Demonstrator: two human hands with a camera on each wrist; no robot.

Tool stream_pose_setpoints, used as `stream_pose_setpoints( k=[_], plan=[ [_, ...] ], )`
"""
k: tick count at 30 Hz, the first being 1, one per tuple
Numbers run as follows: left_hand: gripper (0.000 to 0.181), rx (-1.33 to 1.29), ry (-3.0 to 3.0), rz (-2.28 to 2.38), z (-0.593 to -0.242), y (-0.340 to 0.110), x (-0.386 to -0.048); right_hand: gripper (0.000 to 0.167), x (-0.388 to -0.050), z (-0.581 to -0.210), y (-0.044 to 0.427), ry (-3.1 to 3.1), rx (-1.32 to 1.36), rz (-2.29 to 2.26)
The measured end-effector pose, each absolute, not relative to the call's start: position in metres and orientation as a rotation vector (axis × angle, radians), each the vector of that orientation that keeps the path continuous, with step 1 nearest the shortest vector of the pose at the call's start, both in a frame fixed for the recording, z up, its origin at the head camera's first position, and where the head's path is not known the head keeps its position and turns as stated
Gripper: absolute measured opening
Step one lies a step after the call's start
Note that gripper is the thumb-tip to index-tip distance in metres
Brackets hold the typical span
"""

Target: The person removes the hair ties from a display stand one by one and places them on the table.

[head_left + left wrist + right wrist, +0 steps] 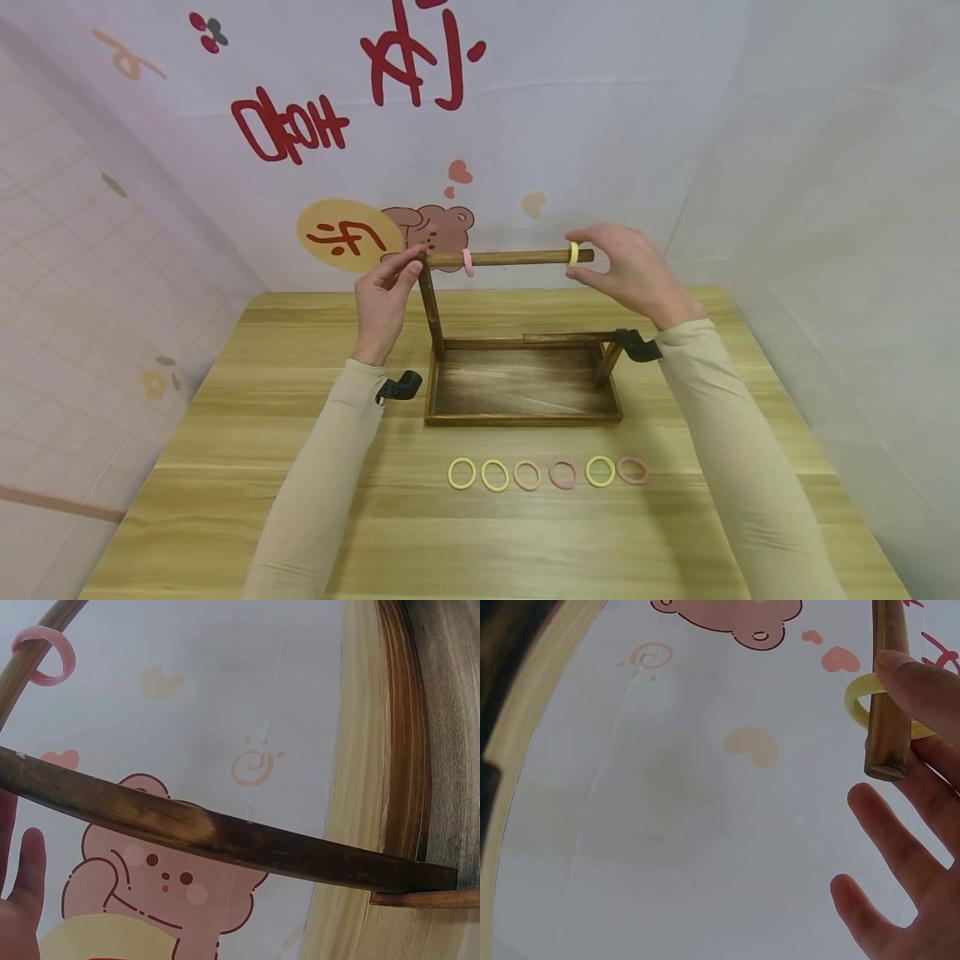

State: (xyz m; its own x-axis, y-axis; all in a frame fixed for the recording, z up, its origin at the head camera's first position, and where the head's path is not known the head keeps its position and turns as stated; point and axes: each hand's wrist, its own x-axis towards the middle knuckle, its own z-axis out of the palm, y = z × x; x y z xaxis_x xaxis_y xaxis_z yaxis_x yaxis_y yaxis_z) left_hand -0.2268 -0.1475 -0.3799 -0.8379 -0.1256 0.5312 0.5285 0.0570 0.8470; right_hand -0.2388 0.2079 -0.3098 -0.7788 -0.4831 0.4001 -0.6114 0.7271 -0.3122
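Note:
A brown wooden stand [523, 420] has a tall post [431, 308] on its left, carrying a long horizontal rod [521, 258]. At the top of that post my left hand [378, 312] pinches the corner between thumb and fingertips. Thumb and fingers of my right hand [630, 271] hold a yellow ring [573, 253], which encircles the rod near its free right end; the right wrist view shows this ring [855, 701] around the rod, too. Nearer the post, a pink ring [468, 263] hangs on the rod, visible also in the left wrist view.
Several yellow, orange and pink rings [527, 475] lie in a row on the wooden table [405, 533] before the stand. A shorter, lower rod [566, 337] rises from the stand's right side. Behind stands a printed white backdrop [600, 125].

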Motion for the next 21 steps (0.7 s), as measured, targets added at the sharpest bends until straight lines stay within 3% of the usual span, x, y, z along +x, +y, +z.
stream_pose_setpoints(
  k=[21],
  plan=[
    [0.028, -0.41, -1.839, -1.86, -0.381, -0.148, -0.228, 0.048, -0.237, -0.317, 0.234, -2.633, 0.781, 0.678]
  ],
)
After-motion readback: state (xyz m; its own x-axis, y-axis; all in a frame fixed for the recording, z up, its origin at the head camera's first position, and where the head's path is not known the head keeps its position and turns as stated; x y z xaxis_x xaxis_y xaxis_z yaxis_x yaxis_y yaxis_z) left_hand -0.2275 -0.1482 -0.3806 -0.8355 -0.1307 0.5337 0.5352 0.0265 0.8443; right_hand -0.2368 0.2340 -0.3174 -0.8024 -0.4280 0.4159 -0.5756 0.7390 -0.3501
